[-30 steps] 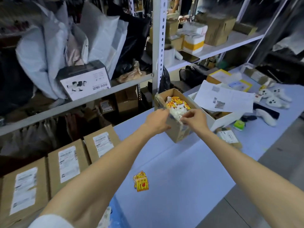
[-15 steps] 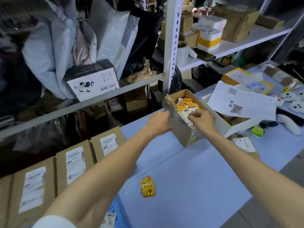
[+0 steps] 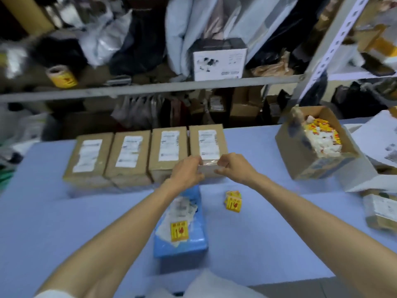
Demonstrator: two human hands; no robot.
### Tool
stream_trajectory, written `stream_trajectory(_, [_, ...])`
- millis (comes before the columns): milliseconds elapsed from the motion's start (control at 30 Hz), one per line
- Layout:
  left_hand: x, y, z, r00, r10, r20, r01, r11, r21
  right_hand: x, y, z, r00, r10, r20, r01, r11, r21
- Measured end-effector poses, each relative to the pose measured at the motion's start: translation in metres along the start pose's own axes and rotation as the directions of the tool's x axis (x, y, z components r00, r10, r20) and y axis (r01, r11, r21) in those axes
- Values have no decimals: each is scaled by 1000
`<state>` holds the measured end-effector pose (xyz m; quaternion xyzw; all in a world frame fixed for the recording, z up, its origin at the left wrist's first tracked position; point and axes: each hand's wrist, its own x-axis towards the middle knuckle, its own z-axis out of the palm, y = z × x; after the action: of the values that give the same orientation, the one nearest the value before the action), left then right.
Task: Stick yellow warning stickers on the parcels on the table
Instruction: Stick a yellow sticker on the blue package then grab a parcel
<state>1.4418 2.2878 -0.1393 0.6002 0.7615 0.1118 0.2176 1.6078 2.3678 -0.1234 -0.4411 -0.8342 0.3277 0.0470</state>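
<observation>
1. On the shelf at the far left, a roll of yellow stickers is seen lying on its side.
2. Four brown parcels are lined up side by side along the far part of the blue table. Each is topped with a white label, and no yellow sticker can be made out on any of them.
3. The left hand is held at the near end of the fourth parcel, the rightmost of the row. Its fingers are curled and pinch the left end of a small pale sheet.
4. Nearer, partly under the left forearm, a blue parcel lies flat with a yellow warning sticker already fixed on top.
5. The pale sheet is stretched between the two hands. It is too blurred to identify, but is judged to be a sticker with its backing.
6. The right hand pinches the sheet's right end, fingers curled.
7. The fourth parcel lies directly beyond both hands, its long axis running near to far. Neither hand is clearly nearer, so only a short reach away is judged to be needed.
8. Loose yellow stickers lie on the table just right of the blue parcel.
9. At the far right, an open carton holds a heap of further stickers.
</observation>
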Motion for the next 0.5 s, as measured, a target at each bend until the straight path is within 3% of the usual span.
stream_trajectory(100, [-38,-38,10,995,-96,-10,95,993,-76,-7,-13,38,993,-55,100,56,998,-8])
stream_trajectory(233, [-74,-76,30,978,-202,-42,197,975,-101,-16,-16,80,985,-23,172,25,1000,-10])
stream_trajectory(367, [-102,-91,53,932,-353,-83,307,890,-336,-31,-13,113,989,55,138,-63,997,55])
stream_trajectory(500, [-122,-98,72,911,-405,-82,300,783,-545,-48,-7,139,970,172,171,-208,953,220])
